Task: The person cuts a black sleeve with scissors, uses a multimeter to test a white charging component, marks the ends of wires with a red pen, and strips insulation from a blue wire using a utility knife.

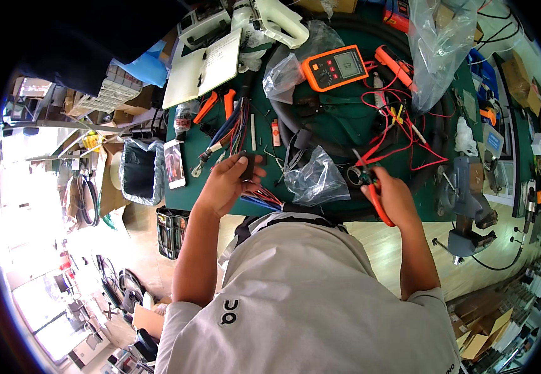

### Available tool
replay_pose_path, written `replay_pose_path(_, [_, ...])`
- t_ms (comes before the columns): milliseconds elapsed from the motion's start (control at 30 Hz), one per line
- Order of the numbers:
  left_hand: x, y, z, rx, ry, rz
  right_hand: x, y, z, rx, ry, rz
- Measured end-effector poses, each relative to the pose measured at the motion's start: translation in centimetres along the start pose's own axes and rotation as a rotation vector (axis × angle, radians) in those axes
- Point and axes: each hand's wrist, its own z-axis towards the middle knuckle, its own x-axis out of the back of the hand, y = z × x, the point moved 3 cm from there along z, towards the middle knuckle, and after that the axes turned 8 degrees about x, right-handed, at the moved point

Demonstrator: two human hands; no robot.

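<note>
My left hand point(225, 182) is closed on a small dark piece point(249, 167), pinched between thumb and fingers; its kind is unclear. Thin coloured wires point(240, 121) fan out just beyond that hand, and more blue and red wires point(263, 198) lie below it. In my right hand point(394, 198) is a pair of cutting pliers point(379, 204) with red-orange handles, its jaws pointing up and left over the bench. A crumpled clear plastic bag point(318, 181) lies between my hands. Next to the pliers sits a round metal ring-like part point(354, 175).
An orange multimeter point(335, 68) with red test leads point(386, 140) rests on the green bench point(261, 124). Thick black cable point(417, 171) curves around the right side. An open notebook point(203, 70) and a phone point(174, 163) lie at the left. A grey vise point(470, 193) stands at the right edge.
</note>
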Motion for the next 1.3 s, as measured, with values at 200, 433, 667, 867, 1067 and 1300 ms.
replay_pose_path(200, [0.5, -2.0, 5.5, -0.202, 0.335, 0.817, -0.4, 5.4, 1.1, -0.161, 0.167, -0.295])
replay_pose_path(433, [0.7, -4.7, 10.9, -0.286, 0.535, 1.705, -0.8, 6.3, 2.1, -0.230, 0.117, -0.482])
replay_pose_path(667, [3.3, -3.8, 11.1, -0.262, 0.483, 1.552, -4.1, -3.6, 7.6, 0.284, 0.341, -0.320])
replay_pose_path(867, [1.0, 0.4, 7.9, -0.302, 0.483, 1.130, -9.2, -5.7, 13.3, 0.420, 0.342, -0.311])
replay_pose_path(1067, [-0.8, 1.1, 4.9, -0.176, 0.121, 0.310, -8.1, -5.4, 13.6, 0.214, 0.208, 0.765])
replay_pose_path(1300, [-7.0, 1.8, 3.5, -0.009, -0.316, -0.068, -4.2, -8.5, 10.5, 0.328, 0.038, 0.971])
